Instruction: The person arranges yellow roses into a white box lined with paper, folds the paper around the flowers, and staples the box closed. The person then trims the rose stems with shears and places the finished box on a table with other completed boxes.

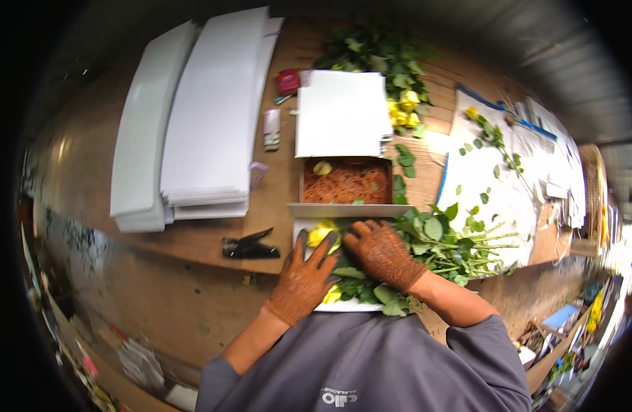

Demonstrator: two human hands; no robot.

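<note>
My left hand (301, 278), in a brown coated glove with dark fingertips, lies with fingers spread about a yellow rose bloom (322, 234). My right hand (384, 253), gloved alike, is bent over dark green rose leaves (424, 226); its fingertips are partly hidden. Whether either hand grips or only presses the flowers is unclear. Beneath them a white sheet (341, 307) shows at the edges. Another yellow bloom (332, 294) sits below my left fingers. Cut rose stems (488, 247) stick out to the right. Just beyond my hands stands an open box (349, 209) of orange-brown rubber bands (346, 186).
A black stapler (251, 246) lies left of my hands on the wooden table (274, 206). Tall stacks of white sheets (213, 113) stand farther left. Smaller white sheets (341, 113) lie behind the box, near more roses (406, 110). A white cloth (475, 170) covers the right side.
</note>
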